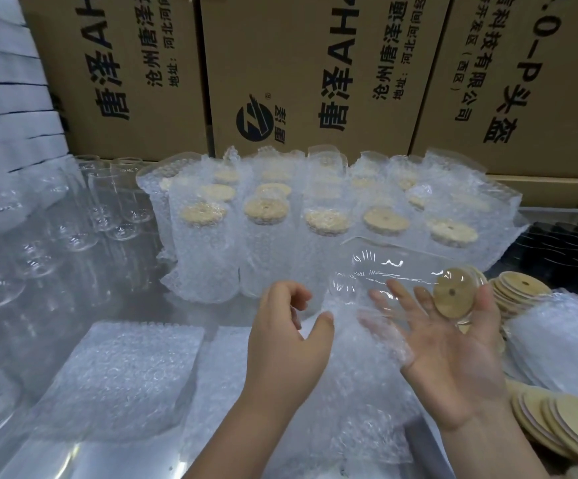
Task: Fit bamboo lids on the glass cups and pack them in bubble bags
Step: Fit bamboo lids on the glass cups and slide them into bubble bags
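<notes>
Fingers (403,300) flat under the glass cup (384,271)

Right hand (453,357) fingers were straight and apart. The glass cup lay sideways on them, its bamboo lid (451,299) by the thumb. Left hand (284,344) fingers were curled beside the bubble bag (360,392); whether they held it was unclear.

You're at a packing station in a warehouse: printed cardboard cartons (308,74) stand stacked behind the surface (73,454), rows of bagged cups (315,216) fill its middle, bare glass cups (108,202) crowd the left, and piles of bubble bags (121,375) and bamboo lids (518,292) lie close by.
</notes>
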